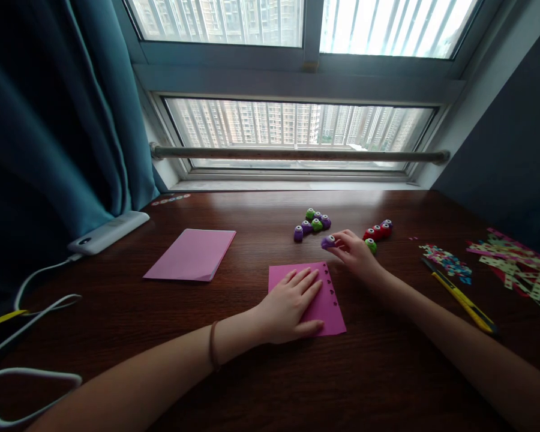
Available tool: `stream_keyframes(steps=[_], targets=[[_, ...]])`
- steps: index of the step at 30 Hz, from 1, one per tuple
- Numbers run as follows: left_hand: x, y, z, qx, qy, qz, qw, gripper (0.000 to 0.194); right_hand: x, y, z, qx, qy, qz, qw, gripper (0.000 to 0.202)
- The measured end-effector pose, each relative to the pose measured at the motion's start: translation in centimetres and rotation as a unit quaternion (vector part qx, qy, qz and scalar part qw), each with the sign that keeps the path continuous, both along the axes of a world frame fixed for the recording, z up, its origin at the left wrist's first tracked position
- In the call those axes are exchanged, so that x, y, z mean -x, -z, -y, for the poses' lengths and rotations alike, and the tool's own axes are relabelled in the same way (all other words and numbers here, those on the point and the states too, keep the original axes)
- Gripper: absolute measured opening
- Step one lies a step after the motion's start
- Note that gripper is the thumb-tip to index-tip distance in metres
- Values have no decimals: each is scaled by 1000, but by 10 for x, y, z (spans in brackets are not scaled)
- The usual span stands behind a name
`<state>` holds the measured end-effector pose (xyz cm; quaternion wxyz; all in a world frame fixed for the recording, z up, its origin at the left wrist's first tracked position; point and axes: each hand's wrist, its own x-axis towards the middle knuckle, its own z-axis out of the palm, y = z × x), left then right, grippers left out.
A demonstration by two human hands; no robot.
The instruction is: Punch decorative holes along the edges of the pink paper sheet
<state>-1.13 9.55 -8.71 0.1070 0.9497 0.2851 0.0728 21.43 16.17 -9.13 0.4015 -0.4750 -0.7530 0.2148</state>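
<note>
My left hand (292, 305) lies flat, fingers spread, on a bright pink sheet of paper (276, 275). A row of small dark punched shapes runs down the sheet's right edge. Between the thumb and fingers of my right hand (353, 252) is a small purple craft punch (327, 242), just beyond the sheet's far right corner. Close beside that hand are a green punch (371, 245) and a row of red punches (377, 232). More purple and green punches (316, 225) stand in a cluster behind the sheet.
A stack of lighter pink paper (191, 255) lies to the left. On the right are a yellow utility knife (463, 300), small confetti pieces (447, 261) and cut paper strips (517, 264). A white power strip (110, 233) with a cable (31, 372) sits at the left.
</note>
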Motion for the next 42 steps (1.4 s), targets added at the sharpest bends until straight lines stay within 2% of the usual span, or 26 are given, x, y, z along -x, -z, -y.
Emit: stream_keyframes(steps=[3, 7, 11, 15, 20, 24, 32, 42], targets=[[0, -1, 0, 1, 2, 1, 1000, 86, -17, -2, 32, 42, -22, -47, 998, 26], [0, -3, -1, 7, 0, -9, 1000, 92, -33, 1, 58, 162, -46, -149, 974, 32], [-1, -4, -3, 12, 3, -24, 1000, 92, -36, -1, 65, 182, -56, -100, 977, 30], [-2, -5, -3, 12, 6, -28, 1000, 91, -33, -12, 71, 227, -85, -44, 969, 26], [-4, -6, -1, 6, 6, -48, 999, 88, -29, -24, 81, 197, -66, 77, 975, 15], [-4, -5, 0, -7, 10, -51, 999, 85, -29, -26, 85, 214, -55, 90, 971, 15], [-4, -4, 0, -7, 11, -63, 998, 84, -29, -23, 87, 226, -76, 112, 965, 15], [-3, -2, 1, 14, 12, -34, 999, 84, -27, -24, 88, 238, -77, 117, 961, 17]])
